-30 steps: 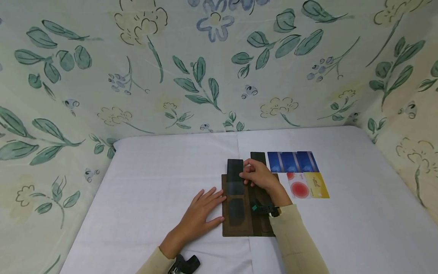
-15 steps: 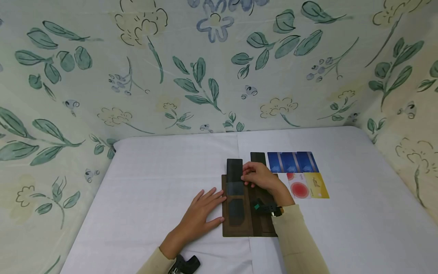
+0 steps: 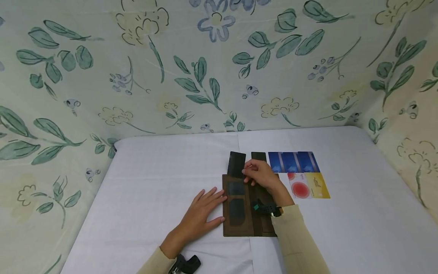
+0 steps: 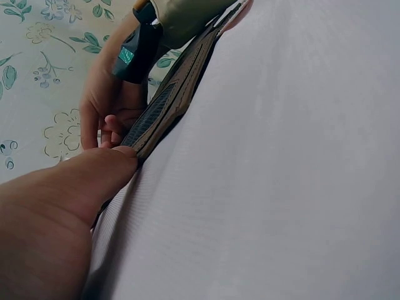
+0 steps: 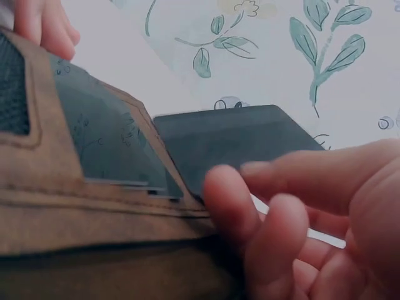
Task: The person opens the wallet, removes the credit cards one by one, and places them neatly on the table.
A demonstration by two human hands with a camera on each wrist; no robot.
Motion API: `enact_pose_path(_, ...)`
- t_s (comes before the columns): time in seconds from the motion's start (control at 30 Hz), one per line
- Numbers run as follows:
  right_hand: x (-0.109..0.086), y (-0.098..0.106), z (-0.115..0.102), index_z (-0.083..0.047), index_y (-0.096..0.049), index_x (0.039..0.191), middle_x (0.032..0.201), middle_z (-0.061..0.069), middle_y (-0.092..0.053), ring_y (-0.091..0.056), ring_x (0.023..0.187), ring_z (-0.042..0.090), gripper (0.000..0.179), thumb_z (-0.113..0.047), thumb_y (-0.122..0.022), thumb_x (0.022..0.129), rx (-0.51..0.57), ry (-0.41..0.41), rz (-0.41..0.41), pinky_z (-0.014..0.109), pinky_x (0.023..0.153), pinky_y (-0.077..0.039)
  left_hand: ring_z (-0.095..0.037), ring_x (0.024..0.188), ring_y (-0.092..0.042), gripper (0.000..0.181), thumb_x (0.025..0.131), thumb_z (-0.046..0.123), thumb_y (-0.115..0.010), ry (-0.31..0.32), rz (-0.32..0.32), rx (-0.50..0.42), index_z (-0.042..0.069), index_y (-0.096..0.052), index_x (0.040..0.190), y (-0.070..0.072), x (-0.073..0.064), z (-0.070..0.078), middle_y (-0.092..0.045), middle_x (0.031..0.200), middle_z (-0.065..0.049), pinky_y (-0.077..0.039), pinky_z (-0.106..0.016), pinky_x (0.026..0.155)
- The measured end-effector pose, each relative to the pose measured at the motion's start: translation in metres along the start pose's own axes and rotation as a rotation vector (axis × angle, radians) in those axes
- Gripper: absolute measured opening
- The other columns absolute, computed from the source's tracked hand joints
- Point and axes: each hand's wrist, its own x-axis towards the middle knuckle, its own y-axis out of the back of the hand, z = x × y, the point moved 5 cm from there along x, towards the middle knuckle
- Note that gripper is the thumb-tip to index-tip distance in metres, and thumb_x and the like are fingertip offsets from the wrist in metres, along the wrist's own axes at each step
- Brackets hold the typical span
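A brown wallet [image 3: 234,230] lies spread on the white cloth, two dark windows [image 3: 237,211] on its left half. My left hand [image 3: 202,211] rests with straight, spread fingers at the wallet's left edge; in the left wrist view its thumb [image 4: 94,178] presses the edge. At the wallet's top, my right hand [image 3: 262,176] pinches the right side of a black card [image 3: 236,163], which tilts slightly and sticks out beyond the wallet. The right wrist view has the card [image 5: 231,134] at the wallet's end beside the upper window [image 5: 103,131]. My right forearm hides much of the wallet's right half.
Beyond the right hand, a dark strip [image 3: 258,155] extends past the wallet's top. To its right lie several blue cards [image 3: 291,163] in a row, with a red-and-white card [image 3: 300,189] and a yellow card [image 3: 317,185] below. A floral curtain [image 3: 205,76] surrounds the table.
The black card has moved away from me and tilted, uncovering the wallet's top edge and upper window. My right hand stays near the same spot; my left hand has not moved.
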Motion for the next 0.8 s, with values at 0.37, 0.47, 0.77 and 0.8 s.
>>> enact_pose_path(0.37,0.001,0.021,0.003,0.001,-0.064,0.106,0.085,0.016,-0.068,-0.063,0.065,0.017,0.021,-0.016,-0.063,0.094,0.023,-0.046,0.261,0.023,0.051,-0.049,-0.023,0.142,-0.031,0.060,0.091,0.046,-0.063,-0.005,0.007,0.007,0.017,-0.051,0.141,0.001,0.000,0.000,-0.041,0.150,0.001,-0.020,-0.054,0.113)
enact_pose_path(0.47,0.001,0.021,0.004,0.001,-0.065,0.108,0.088,0.016,-0.068,-0.064,0.066,0.017,0.022,-0.017,-0.063,0.094,0.021,-0.065,0.281,0.023,0.052,-0.050,-0.022,0.142,-0.031,0.060,0.090,0.045,-0.064,0.001,0.003,0.002,0.017,-0.051,0.141,0.001,0.000,0.000,-0.041,0.150,0.001,-0.021,-0.054,0.113)
enact_pose_path(0.77,0.000,0.023,0.007,0.001,-0.066,0.108,0.089,0.015,-0.066,-0.062,0.064,0.017,0.022,-0.016,-0.063,0.094,-0.004,-0.063,0.336,0.022,0.051,-0.051,-0.024,0.142,-0.031,0.060,0.090,0.044,-0.066,-0.007,0.011,-0.013,0.015,-0.051,0.141,0.001,0.001,0.001,-0.042,0.150,-0.001,-0.020,-0.055,0.113)
enact_pose_path(0.8,0.000,0.023,0.007,0.001,-0.066,0.108,0.088,0.014,-0.065,-0.062,0.064,0.018,0.022,-0.016,-0.063,0.094,-0.011,-0.062,0.340,0.022,0.051,-0.051,-0.024,0.142,-0.031,0.060,0.090,0.044,-0.066,-0.006,0.011,-0.013,0.015,-0.051,0.141,0.001,0.001,0.001,-0.042,0.150,-0.001,-0.020,-0.055,0.113)
